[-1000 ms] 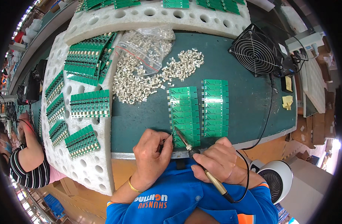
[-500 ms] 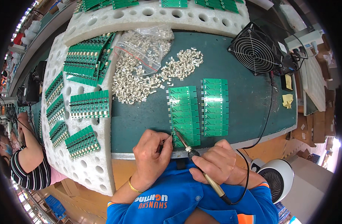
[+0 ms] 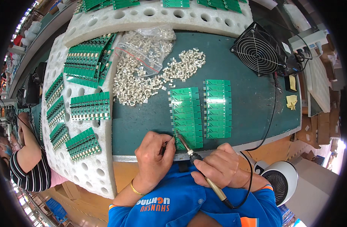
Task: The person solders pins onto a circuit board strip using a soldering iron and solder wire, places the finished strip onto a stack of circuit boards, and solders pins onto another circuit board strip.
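Observation:
A soldering iron [image 3: 210, 181] lies in the grip of my right hand [image 3: 217, 165], fingers wrapped round its handle. Its tip meets the left edge of a green circuit board panel [image 3: 186, 113], low down near the table's front edge. My left hand [image 3: 155, 156] is pinched closed beside the same edge, close to the tip. What its fingertips hold is too small to make out. To the right lies a second green circuit board panel [image 3: 218, 109], with pins along its left side.
Small white connectors [image 3: 133, 85] lie heaped behind the panels, beside a clear plastic bag [image 3: 150, 49] of more. White foam trays [image 3: 101, 172] carry green boards [image 3: 91, 106] at left and back. A black fan [image 3: 258, 51] stands back right. The iron's cable [image 3: 251, 178] loops right. Another person [image 3: 29, 162] sits far left.
The iron's tip has shifted very slightly along the panel's left edge, and my right hand has moved a little with it. My left hand stays almost still.

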{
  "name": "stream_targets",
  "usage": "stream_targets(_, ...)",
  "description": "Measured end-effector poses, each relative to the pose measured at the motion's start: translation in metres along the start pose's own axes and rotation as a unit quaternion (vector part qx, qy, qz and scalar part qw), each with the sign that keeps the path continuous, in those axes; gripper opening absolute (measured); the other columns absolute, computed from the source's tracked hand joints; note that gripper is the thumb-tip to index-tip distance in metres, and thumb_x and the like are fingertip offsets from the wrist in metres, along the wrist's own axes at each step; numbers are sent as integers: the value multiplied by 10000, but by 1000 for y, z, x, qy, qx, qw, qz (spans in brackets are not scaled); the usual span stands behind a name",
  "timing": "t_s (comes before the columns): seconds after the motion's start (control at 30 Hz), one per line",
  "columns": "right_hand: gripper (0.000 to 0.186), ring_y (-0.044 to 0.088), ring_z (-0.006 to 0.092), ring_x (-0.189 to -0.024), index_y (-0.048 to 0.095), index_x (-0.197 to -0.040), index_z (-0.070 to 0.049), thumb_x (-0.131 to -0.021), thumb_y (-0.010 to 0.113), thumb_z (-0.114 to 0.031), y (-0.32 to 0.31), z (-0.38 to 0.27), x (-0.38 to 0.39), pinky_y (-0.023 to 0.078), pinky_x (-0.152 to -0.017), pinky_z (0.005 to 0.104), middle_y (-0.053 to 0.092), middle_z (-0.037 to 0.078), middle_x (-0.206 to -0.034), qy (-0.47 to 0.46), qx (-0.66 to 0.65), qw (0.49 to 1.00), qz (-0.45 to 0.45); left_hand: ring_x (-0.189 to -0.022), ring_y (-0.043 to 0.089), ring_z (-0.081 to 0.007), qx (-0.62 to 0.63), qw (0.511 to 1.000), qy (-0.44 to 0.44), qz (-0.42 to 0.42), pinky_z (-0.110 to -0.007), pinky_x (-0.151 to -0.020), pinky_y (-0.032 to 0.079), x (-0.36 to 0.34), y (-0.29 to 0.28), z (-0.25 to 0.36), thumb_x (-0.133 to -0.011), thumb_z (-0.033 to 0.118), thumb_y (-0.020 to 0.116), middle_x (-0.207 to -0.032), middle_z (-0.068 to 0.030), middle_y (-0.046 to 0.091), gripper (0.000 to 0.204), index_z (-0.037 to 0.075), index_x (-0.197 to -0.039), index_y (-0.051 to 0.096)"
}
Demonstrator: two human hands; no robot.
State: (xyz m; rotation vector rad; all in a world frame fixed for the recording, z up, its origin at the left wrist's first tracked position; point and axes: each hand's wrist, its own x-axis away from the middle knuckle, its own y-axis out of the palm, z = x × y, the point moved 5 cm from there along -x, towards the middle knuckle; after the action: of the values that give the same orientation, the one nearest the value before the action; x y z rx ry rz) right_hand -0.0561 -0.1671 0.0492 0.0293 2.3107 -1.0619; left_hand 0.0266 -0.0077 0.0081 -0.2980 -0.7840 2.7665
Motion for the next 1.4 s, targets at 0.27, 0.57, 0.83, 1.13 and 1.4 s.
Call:
stream_targets(0.27,270,508,148,-519,678,-944,-58,-765,808,-212,0,0,1,334,-549,311,518,-17,-616,0,-1,1000,8,-551,586,-172,-2,1000,-5,1,-306,-491,453,0,0,0,-795,-36,745,-727,-83,597,83,20,-816,688)
stream_targets(0.57,259,507,147,-524,687,-948,-61,-744,797,-178,-5,2,1,334,-552,310,529,-24,-621,7,11,1000,11,-567,504,-97,13,1000,-8,1,-251,-485,387,3,-3,0,-814,-53,748,-739,-47,562,103,1,-831,662)
stream_targets(0.83,263,521,149,-535,687,-960,-66,-749,796,-179,-3,5,2,348,-561,309,541,-24,-642,11,0,1000,14,-561,452,-92,13,999,9,28,-249,-489,349,7,-9,-3,-826,-36,752,-736,-38,546,115,12,-830,647)
stream_targets(1.13,277,550,146,-563,684,-975,-66,-748,798,-176,-7,9,0,358,-572,304,563,-25,-666,13,-3,1000,24,-591,452,-122,16,1000,-1,21,-268,-531,348,13,-19,-7,-892,21,661,-712,-48,507,95,19,-841,582)
stream_targets(1.4,288,563,150,-570,683,-992,-72,-744,793,-167,-10,16,1,370,-588,303,583,-27,-676,24,-24,999,26,-531,476,-169,26,998,35,36,-289,-503,382,16,-19,-14,-899,-15,645,-728,-81,545,52,13,-897,601)
